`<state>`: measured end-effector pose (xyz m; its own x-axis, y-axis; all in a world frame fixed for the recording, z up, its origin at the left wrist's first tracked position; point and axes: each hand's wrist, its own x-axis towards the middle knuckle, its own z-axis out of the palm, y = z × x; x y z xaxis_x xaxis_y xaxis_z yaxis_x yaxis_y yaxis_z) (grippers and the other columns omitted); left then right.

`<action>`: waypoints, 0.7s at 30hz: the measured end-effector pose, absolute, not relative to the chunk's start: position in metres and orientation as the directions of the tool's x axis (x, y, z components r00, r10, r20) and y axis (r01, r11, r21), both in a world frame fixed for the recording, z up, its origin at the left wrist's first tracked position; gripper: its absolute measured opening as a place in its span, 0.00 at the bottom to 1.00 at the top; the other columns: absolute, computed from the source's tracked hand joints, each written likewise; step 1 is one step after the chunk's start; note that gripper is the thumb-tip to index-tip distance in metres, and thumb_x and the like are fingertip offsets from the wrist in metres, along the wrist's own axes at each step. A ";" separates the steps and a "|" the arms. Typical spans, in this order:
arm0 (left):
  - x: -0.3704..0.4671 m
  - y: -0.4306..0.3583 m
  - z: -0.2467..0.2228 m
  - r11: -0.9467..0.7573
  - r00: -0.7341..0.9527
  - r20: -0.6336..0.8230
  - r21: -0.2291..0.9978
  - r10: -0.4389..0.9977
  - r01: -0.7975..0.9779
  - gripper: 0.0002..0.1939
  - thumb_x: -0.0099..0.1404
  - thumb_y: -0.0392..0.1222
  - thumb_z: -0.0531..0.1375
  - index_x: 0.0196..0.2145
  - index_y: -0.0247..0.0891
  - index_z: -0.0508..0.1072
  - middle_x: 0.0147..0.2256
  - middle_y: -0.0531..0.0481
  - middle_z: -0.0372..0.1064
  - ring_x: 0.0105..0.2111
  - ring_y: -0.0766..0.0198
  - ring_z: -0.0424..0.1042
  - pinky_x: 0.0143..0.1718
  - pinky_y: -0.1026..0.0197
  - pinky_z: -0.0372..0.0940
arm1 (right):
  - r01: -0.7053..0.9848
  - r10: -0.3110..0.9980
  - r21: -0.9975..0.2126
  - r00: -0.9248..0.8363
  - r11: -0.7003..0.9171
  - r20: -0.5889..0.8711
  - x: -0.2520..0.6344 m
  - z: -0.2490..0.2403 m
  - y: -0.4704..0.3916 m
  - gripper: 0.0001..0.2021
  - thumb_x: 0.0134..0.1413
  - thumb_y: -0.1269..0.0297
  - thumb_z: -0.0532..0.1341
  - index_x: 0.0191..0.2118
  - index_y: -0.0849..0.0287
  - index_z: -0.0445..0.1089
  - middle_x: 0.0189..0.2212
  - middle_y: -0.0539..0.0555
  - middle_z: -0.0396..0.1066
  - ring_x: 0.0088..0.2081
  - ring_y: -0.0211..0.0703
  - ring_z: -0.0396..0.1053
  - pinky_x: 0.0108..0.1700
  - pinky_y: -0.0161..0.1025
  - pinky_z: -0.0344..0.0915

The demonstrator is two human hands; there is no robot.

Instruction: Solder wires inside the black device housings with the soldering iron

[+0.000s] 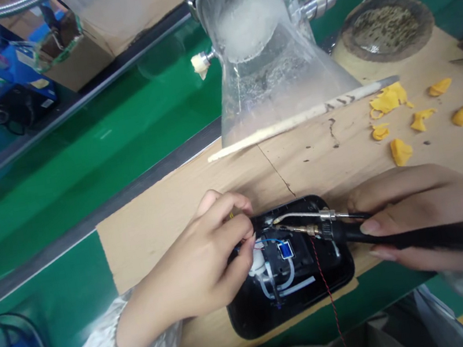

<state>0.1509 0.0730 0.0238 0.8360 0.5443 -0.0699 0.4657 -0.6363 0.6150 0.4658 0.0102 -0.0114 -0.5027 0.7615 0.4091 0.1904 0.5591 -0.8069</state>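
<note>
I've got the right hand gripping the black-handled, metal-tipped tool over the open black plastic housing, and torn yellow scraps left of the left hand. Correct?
Not quite: the torn yellow scraps lie beyond the right hand, not left of the left hand, as the head view shows. The right hand does grip the black-handled, metal-tipped tool over the open black plastic housing.

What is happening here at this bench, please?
A person works with both hands on an open black housing lying on a brown board. The right hand holds what looks like a soldering iron, its tip over the housing near the far edge; contact is unclear. The left hand bends its fingers over the housing's left end; whether they hold anything is unclear. A clear hood is beyond.
</note>
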 end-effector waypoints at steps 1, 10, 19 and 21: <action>0.151 0.073 0.024 -0.637 0.836 -0.068 0.614 0.545 0.466 0.07 0.68 0.29 0.55 0.34 0.36 0.68 0.47 0.42 0.64 0.48 0.58 0.63 0.48 0.56 0.62 | 0.191 0.764 -0.808 -0.500 0.557 0.408 0.466 -0.012 0.010 0.17 0.52 0.75 0.69 0.48 0.57 0.76 0.36 0.57 0.78 0.41 0.49 0.80 0.42 0.33 0.78; 0.151 0.073 0.024 -0.643 0.843 -0.064 0.617 0.534 0.453 0.07 0.68 0.29 0.54 0.34 0.36 0.68 0.46 0.42 0.65 0.47 0.58 0.64 0.48 0.56 0.62 | 0.162 0.746 -0.804 -0.510 0.572 0.428 0.466 -0.009 0.011 0.17 0.52 0.76 0.68 0.49 0.59 0.75 0.33 0.56 0.78 0.40 0.47 0.80 0.40 0.33 0.78; 0.151 0.073 0.024 -0.649 0.843 -0.058 0.610 0.535 0.454 0.07 0.68 0.29 0.54 0.34 0.36 0.68 0.46 0.42 0.65 0.47 0.58 0.64 0.47 0.56 0.63 | 0.149 0.772 -0.824 -0.470 0.546 0.427 0.475 -0.021 0.003 0.21 0.48 0.74 0.71 0.51 0.60 0.76 0.37 0.58 0.78 0.39 0.50 0.80 0.38 0.36 0.79; 0.150 0.073 0.024 -0.650 0.843 -0.055 0.610 0.536 0.453 0.06 0.68 0.29 0.54 0.34 0.37 0.68 0.46 0.42 0.65 0.47 0.58 0.64 0.47 0.55 0.63 | 0.155 0.766 -0.814 -0.471 0.559 0.437 0.473 -0.019 0.006 0.21 0.48 0.74 0.71 0.51 0.61 0.76 0.37 0.59 0.78 0.38 0.49 0.80 0.39 0.36 0.79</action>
<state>0.1505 0.0731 0.0237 0.8425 0.5359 -0.0547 0.4531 -0.6502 0.6099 0.4733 0.0059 -0.0193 -0.4714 0.7663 0.4365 0.1550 0.5593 -0.8144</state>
